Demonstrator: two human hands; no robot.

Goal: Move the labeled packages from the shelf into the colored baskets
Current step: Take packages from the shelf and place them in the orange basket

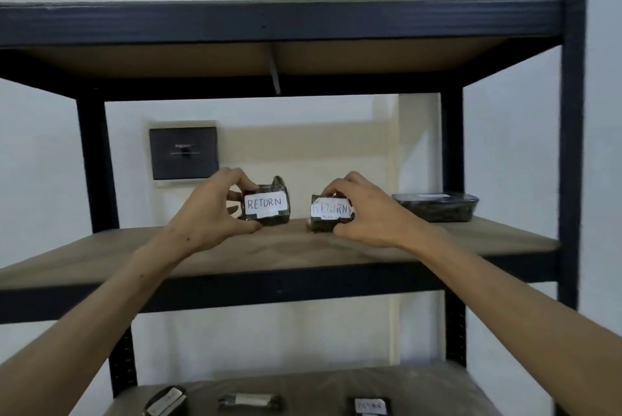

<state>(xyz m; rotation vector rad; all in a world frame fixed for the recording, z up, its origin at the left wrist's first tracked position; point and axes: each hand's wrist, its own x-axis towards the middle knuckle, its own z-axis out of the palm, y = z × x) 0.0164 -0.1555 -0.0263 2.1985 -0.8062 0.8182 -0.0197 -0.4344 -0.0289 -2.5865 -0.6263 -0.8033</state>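
Note:
Two small dark packages with white labels reading RETURN stand on the middle shelf board (134,257). My left hand (212,207) grips the left package (267,205) from its left side, thumb below and fingers on top. My right hand (367,210) grips the right package (330,212) from its right side, fingers curled over its top. Both packages look to be at or just above the board. A flat dark package (437,207) with a white label on top lies further right on the same shelf. No basket is in view.
The dark metal shelf frame (572,112) has an upper board close above the hands. On the lower shelf lie three more dark labelled packages (166,400), (249,401), (372,405). A dark wall panel (183,153) sits behind the shelf.

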